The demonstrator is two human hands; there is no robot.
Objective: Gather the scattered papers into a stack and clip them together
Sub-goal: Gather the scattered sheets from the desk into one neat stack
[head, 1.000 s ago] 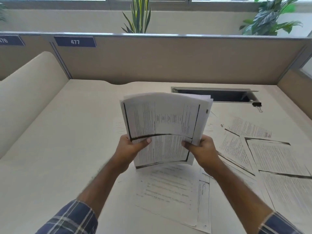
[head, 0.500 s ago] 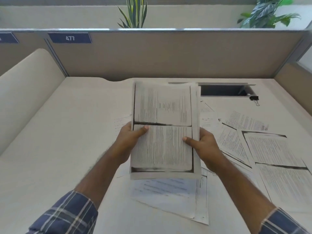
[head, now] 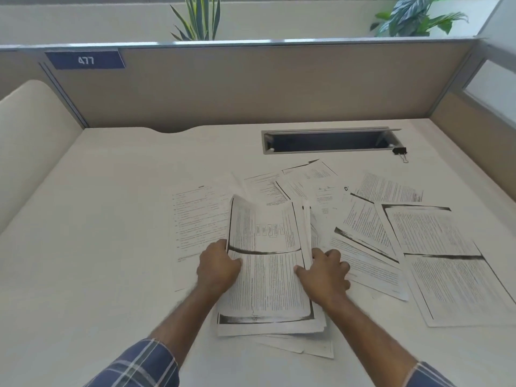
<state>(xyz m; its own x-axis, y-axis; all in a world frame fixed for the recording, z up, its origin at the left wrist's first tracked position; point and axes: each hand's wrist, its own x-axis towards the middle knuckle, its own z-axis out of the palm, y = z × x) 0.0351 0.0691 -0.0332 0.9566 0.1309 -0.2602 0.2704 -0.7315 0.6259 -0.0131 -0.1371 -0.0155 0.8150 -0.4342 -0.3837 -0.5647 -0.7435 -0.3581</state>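
Observation:
A thick stack of printed papers point(head: 268, 277) lies low over the desk near its front middle, its far end curling upward. My left hand point(head: 217, 268) grips the stack's left edge and my right hand point(head: 325, 272) grips its right edge. Several loose sheets point(head: 435, 247) are spread over the desk to the right and behind the stack, and one sheet point(head: 195, 219) lies to the left. More sheets point(head: 315, 349) stick out from under the stack's near end. A black binder clip point(head: 399, 152) sits at the right end of the cable slot.
The beige desk point(head: 97, 247) is walled by tan partition panels point(head: 251, 88) at the back and sides. A dark cable slot point(head: 326, 141) is sunk into the desk at the back. Potted plants point(head: 416, 16) stand behind the partition.
The stack was held up on edge in front of me; both hands have brought it down flat towards the desk, over the sheets near the front.

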